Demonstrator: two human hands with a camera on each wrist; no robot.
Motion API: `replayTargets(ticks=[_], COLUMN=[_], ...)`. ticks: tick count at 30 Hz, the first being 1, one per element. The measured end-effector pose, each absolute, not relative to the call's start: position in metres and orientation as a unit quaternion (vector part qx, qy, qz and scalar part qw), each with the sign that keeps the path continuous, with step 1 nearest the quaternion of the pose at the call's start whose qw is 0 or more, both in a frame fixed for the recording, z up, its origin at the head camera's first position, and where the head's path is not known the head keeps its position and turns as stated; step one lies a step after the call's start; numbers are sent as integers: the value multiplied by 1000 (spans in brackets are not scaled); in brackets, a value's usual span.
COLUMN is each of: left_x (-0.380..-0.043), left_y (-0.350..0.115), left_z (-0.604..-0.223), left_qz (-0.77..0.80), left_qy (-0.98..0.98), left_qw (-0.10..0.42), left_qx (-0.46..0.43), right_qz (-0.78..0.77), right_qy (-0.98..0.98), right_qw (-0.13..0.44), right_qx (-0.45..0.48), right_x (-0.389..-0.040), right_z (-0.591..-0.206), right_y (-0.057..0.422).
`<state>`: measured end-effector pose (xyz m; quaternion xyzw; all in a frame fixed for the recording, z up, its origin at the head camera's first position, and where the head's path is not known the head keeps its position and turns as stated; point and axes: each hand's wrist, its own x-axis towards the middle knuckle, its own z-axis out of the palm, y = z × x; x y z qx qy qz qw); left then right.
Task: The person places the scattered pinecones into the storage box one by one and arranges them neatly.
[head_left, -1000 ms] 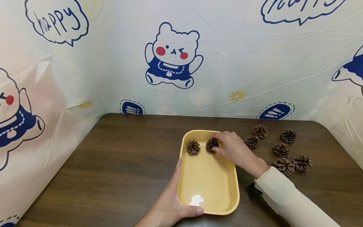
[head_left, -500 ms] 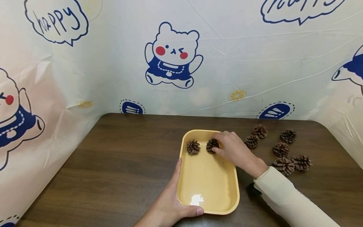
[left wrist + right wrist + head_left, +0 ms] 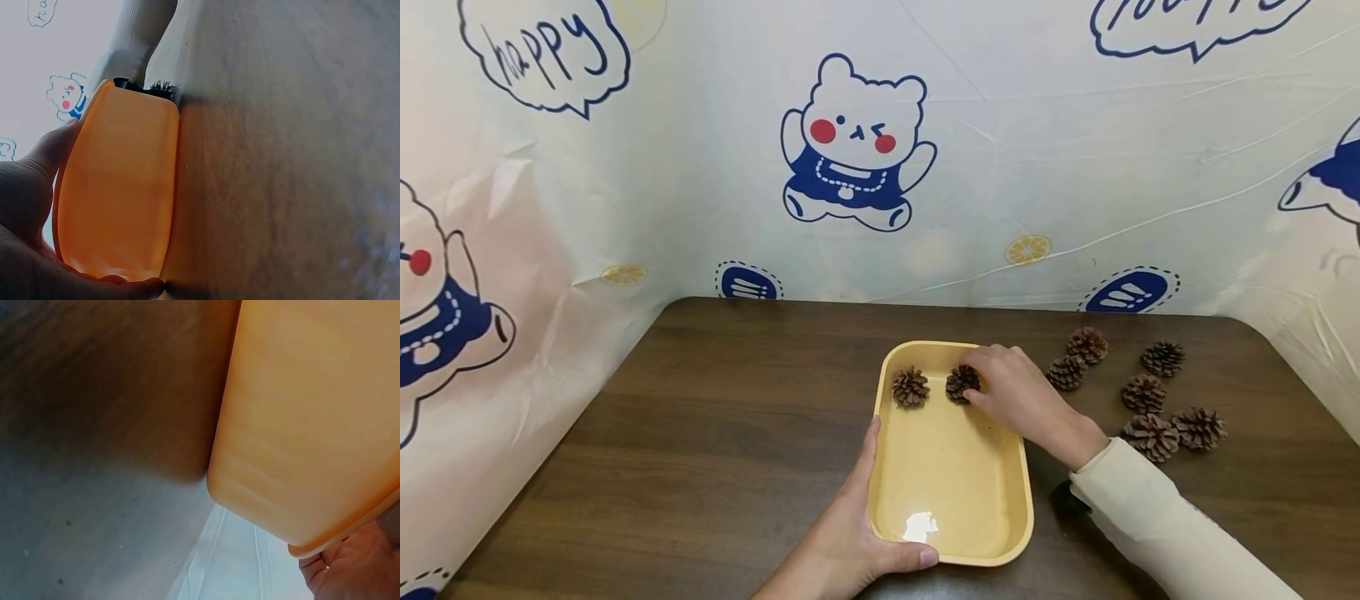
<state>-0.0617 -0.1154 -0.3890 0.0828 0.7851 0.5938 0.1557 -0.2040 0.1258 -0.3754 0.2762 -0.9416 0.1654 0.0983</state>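
Note:
A yellow rectangular tray stands on the table, its outer wall filling much of the left wrist view. My left hand grips its near left corner, thumb over the near rim and fingers along the left side. Reaching over the right rim, my right hand pinches a brown pine cone near the tray's far end; the hand covers that cone's right side. Another pine cone sits to its left in the tray. The right wrist view shows the tray's outside wall, with the pinched cone hidden.
Several loose pine cones lie on the brown wooden table to the right of the tray, beyond the right sleeve. One pair, including a pine cone, lies farther back. A printed cloth hangs around the table's back and sides.
The pinched pine cone has shifted very slightly to the right within the tray. Both hands keep their places, and the head view has tilted a touch.

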Motion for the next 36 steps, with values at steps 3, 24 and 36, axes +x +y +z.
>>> replayTargets(ticks=[3, 24, 36], left_x=[-61, -61, -62], left_y=[-116, -116, -116], left_z=[-388, -388, -389], left_qz=[590, 586, 586], left_qy=[788, 791, 791], left_qw=[158, 167, 163], left_qx=[76, 60, 67], right_qz=[163, 154, 153], right_qy=[-942, -944, -944], right_qw=[97, 94, 91], right_qx=[278, 277, 277], right_x=[-204, -203, -203], right_z=[-374, -373, -375], right_y=[125, 125, 126])
